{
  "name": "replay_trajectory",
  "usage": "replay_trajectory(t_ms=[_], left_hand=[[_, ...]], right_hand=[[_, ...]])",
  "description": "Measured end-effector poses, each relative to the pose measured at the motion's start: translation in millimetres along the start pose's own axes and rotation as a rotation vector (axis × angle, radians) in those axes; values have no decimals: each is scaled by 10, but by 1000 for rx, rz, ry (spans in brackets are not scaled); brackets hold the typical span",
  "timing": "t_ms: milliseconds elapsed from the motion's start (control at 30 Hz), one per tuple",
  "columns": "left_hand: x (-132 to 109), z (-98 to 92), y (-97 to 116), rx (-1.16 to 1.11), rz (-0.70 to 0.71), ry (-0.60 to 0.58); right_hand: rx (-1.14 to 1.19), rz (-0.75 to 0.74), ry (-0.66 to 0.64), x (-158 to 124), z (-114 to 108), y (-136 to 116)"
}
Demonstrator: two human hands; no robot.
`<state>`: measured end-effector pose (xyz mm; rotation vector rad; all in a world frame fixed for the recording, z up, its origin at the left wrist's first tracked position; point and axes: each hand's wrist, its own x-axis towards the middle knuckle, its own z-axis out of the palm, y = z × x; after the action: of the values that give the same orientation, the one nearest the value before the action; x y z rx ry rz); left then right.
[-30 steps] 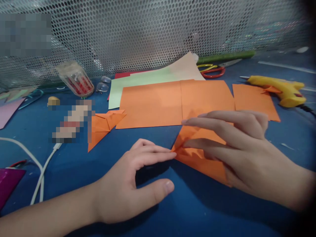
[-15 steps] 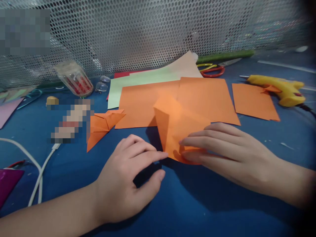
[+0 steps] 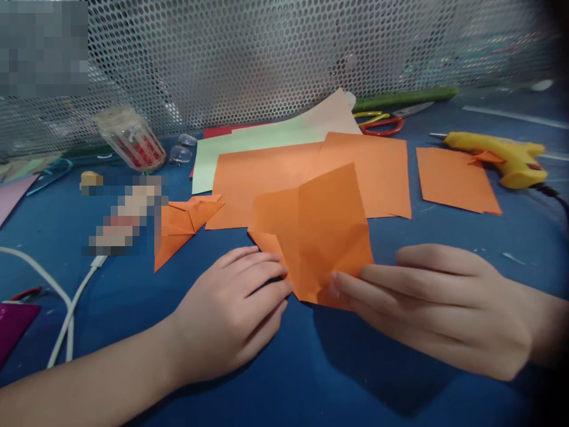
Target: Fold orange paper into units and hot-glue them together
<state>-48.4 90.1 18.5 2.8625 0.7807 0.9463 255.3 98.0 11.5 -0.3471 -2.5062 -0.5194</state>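
Note:
A creased sheet of orange paper (image 3: 320, 231) stands tilted up off the blue table, with a small flap folded in at its lower left. My right hand (image 3: 444, 302) pinches the sheet near its lower right corner, between thumb and fingers. At the lower left edge, my left hand (image 3: 242, 302) has its fingers closed together on the paper beside the flap. To the left of the sheet lies a folded orange paper piece (image 3: 184, 225). Behind the sheet, larger flat orange sheets (image 3: 249, 178) rest on the table, partly covered by it.
A yellow glue gun (image 3: 498, 154) lies at right, partly over an orange square (image 3: 453, 181). Scissors (image 3: 382, 123), pale green paper (image 3: 258, 139) and a jar (image 3: 133, 139) are along the back near a perforated metal screen (image 3: 267, 59). A white cable (image 3: 71, 320) runs at left.
The orange sheet has been lifted upright and turned, its upper part shifting toward the right. My right hand has closed into a pinch; my left fingers have drawn together on the paper's edge.

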Motion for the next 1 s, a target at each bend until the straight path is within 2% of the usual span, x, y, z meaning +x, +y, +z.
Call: replay_trajectory(t_ms=[100, 167, 333, 433, 600, 767, 900, 1000], left_hand=[[22, -38, -5, -13, 45, -69], [36, -70, -17, -42, 70, -111], [81, -134, -94, -121, 136, -188], [111, -147, -132, -152, 151, -256], [92, -124, -113, -204, 187, -266], [30, -133, -67, -216, 148, -271], [22, -174, -44, -210, 90, -322], [47, -203, -26, -165, 98, -348]], right_hand=[[11, -38, -6, 23, 22, 100], [72, -3, -24, 63, 40, 202], [363, 34, -179, 131, 29, 398], [597, 149, -209, 119, 19, 422], [847, 400, -235, 133, 26, 389], [770, 689, -259, 219, 8, 285], [632, 818, -271, 215, 11, 212], [595, 865, -264, 186, 24, 196]])
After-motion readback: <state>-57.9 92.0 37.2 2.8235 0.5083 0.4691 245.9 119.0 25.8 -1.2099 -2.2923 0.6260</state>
